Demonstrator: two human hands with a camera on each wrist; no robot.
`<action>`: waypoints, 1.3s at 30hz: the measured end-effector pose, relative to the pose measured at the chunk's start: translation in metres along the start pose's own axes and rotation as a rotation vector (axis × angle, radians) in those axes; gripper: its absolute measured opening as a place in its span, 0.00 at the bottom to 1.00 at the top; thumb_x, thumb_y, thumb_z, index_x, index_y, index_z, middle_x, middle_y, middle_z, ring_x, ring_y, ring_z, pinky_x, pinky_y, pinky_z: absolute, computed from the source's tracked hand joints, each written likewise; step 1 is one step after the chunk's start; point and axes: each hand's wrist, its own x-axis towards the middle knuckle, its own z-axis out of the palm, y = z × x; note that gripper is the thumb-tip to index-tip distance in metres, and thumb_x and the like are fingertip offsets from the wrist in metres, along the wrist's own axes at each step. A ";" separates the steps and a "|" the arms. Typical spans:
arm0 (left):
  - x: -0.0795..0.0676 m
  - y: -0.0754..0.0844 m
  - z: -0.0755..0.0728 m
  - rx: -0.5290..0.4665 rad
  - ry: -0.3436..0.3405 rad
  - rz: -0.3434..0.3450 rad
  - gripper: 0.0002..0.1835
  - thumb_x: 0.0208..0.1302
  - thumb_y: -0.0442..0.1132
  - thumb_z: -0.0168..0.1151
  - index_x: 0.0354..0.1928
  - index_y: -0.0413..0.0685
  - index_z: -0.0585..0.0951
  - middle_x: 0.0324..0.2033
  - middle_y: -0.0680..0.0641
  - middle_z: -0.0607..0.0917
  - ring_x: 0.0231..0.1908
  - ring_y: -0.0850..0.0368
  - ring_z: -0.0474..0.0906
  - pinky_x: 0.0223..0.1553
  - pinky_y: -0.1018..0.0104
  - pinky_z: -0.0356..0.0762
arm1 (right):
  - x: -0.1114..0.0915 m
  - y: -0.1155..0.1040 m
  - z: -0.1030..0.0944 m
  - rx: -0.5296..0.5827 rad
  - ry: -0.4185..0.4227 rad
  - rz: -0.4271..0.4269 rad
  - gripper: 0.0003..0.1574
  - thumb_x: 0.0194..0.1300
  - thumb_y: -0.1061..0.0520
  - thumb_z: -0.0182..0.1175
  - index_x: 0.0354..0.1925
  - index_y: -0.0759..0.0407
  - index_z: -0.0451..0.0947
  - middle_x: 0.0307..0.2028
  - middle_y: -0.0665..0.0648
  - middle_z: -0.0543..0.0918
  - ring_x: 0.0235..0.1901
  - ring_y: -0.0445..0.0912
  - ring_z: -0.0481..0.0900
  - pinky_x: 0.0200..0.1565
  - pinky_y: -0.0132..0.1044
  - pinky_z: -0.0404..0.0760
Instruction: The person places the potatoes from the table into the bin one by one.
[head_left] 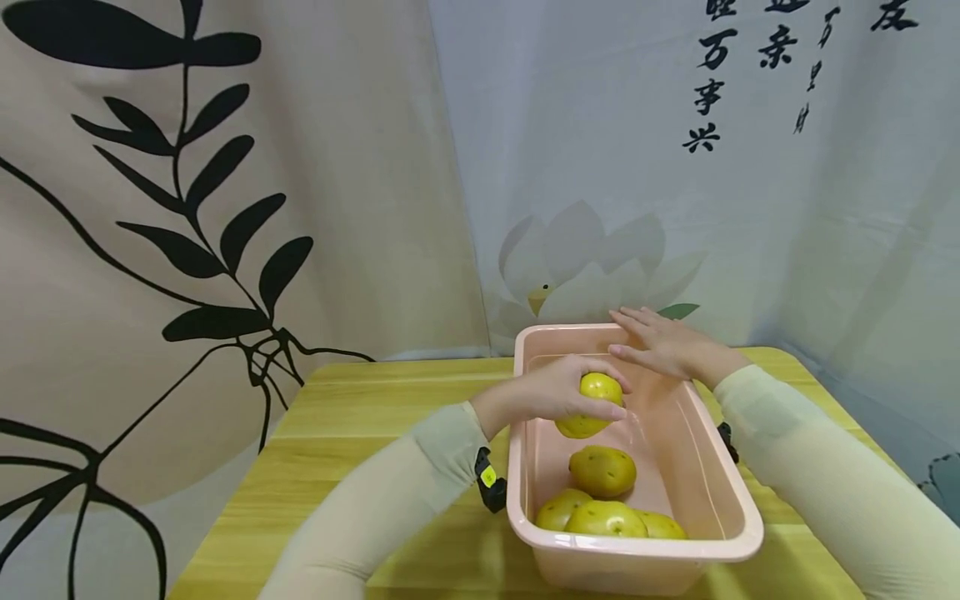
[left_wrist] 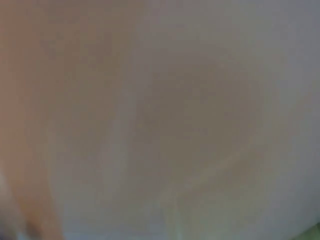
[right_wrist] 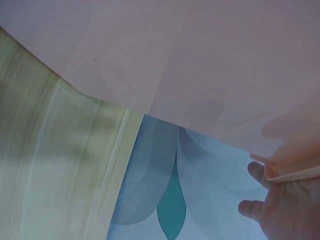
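My left hand (head_left: 558, 390) grips a yellow potato (head_left: 600, 388) inside the pink plastic basin (head_left: 637, 548), with fingers and thumb around its sides. Below it, a darker potato (head_left: 602, 471) lies on the basin floor. Several more potatoes (head_left: 606, 518) are grouped at the near end, partly hidden by the front rim. My right hand (head_left: 671, 343) rests at the basin's far right corner, fingers fairly straight and reaching past the rim. In the right wrist view, that hand (right_wrist: 290, 212) shows fingertips beyond the rim. The left wrist view is filled by a blurred pale surface.
The basin stands on a wood-grain table (head_left: 405, 433). Behind the table hangs a light curtain (head_left: 360, 183) with a black plant print, a pale flower and dark characters. A black wrist device (head_left: 491, 479) sits close to the basin's left side.
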 end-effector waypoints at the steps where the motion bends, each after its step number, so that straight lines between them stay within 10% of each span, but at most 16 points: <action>1: 0.002 0.000 0.002 -0.010 -0.027 -0.005 0.18 0.56 0.50 0.64 0.48 0.60 0.77 0.37 0.54 0.79 0.31 0.58 0.78 0.32 0.65 0.79 | 0.000 0.000 0.001 0.000 -0.002 -0.002 0.49 0.60 0.25 0.39 0.71 0.46 0.43 0.70 0.57 0.46 0.67 0.61 0.39 0.57 0.67 0.44; 19: 0.011 -0.004 0.009 -0.172 -0.297 -0.166 0.14 0.57 0.43 0.63 0.46 0.57 0.78 0.43 0.54 0.80 0.42 0.59 0.77 0.43 0.67 0.76 | 0.000 0.000 -0.001 0.008 -0.001 -0.008 0.50 0.60 0.25 0.38 0.71 0.47 0.44 0.70 0.57 0.46 0.67 0.61 0.38 0.58 0.66 0.42; 39: 0.011 -0.004 0.012 -0.011 -0.434 -0.283 0.18 0.52 0.44 0.68 0.47 0.55 0.78 0.42 0.55 0.75 0.41 0.61 0.74 0.40 0.68 0.76 | 0.000 0.003 0.001 0.031 0.013 -0.010 0.49 0.61 0.26 0.40 0.71 0.46 0.45 0.70 0.56 0.47 0.67 0.59 0.39 0.59 0.65 0.43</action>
